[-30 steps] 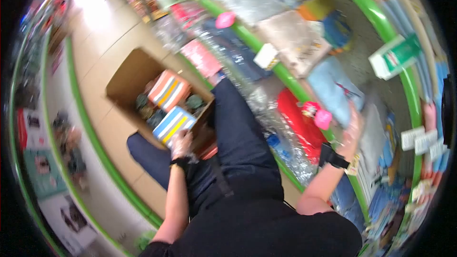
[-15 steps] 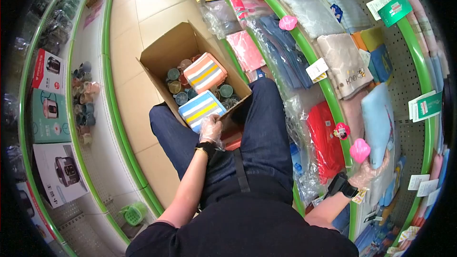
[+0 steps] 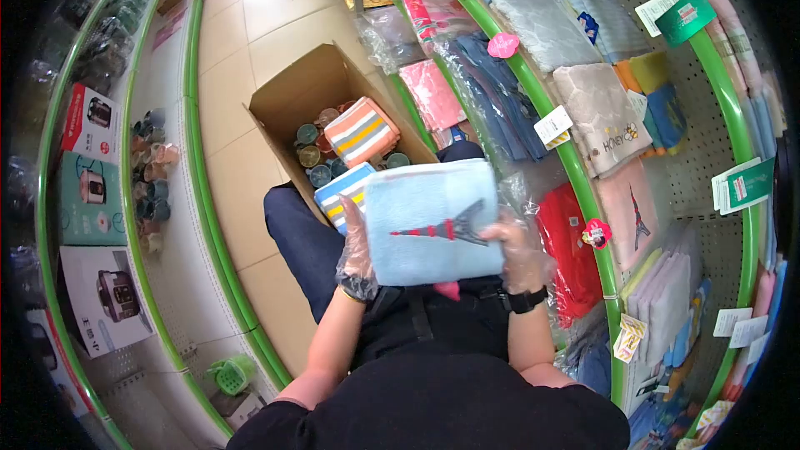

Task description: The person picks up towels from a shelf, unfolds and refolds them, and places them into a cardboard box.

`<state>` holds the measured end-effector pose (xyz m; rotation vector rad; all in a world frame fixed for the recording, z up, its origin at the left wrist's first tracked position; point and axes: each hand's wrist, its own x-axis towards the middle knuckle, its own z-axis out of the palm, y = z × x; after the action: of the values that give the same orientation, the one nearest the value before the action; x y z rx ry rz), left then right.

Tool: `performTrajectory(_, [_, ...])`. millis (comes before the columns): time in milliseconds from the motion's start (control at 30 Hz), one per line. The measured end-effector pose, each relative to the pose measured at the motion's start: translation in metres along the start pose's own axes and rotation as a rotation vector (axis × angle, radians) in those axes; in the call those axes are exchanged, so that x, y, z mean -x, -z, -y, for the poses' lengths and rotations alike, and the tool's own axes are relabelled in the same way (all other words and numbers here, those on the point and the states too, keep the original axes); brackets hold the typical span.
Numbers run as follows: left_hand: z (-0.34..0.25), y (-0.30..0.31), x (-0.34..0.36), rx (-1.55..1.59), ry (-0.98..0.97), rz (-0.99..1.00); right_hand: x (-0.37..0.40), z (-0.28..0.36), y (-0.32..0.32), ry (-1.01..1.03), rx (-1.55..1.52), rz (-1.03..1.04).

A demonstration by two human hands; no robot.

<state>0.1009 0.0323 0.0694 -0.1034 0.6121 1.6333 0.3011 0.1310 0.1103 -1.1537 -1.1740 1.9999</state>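
Note:
A folded light-blue towel [image 3: 433,221] with a tower picture is held flat above my lap. My left hand [image 3: 357,242], in a clear plastic glove, grips its left edge. On the right edge my gloved right hand [image 3: 518,254] has its fingers over the cloth, slightly blurred. Just beyond the towel stands an open cardboard box [image 3: 304,75]. Inside it lie an orange striped towel [image 3: 361,133] and several cups [image 3: 308,133]. A blue striped towel [image 3: 337,197] at the box's near side is partly hidden behind the held towel.
Shelves of folded towels [image 3: 592,108] and packed clothes line the right side, with a green shelf edge [image 3: 575,171]. Left shelves hold boxed appliances [image 3: 112,292], cups [image 3: 150,183] and a green basket [image 3: 232,375]. Floor tiles [image 3: 275,0] run beyond the box.
The light-blue towel has come from the right shelf to above my lap in my right hand. My left hand has left the blue striped towel and taken the light-blue towel's left edge.

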Motion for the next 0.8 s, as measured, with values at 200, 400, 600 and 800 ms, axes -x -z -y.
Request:
performTrajectory(200, [-0.025, 0.052, 0.017, -0.336, -0.052, 0.015, -0.031, -0.024, -0.011, -0.171, -0.166, 0.176])
performTrajectory(400, [-0.021, 0.028, 0.019, -0.561, -0.073, -0.087, -0.023, -0.009, -0.02, -0.017, 0.211, 0.187])
performTrajectory(600, [-0.022, 0.019, 0.014, -0.661, -0.119, -0.079, -0.028, -0.011, 0.002, -0.05, 0.194, 0.32])
performTrajectory(800, [-0.031, 0.013, 0.018, -1.225, -0.364, 0.107, -0.024, -0.016, 0.011, 0.054, 0.252, 0.275])
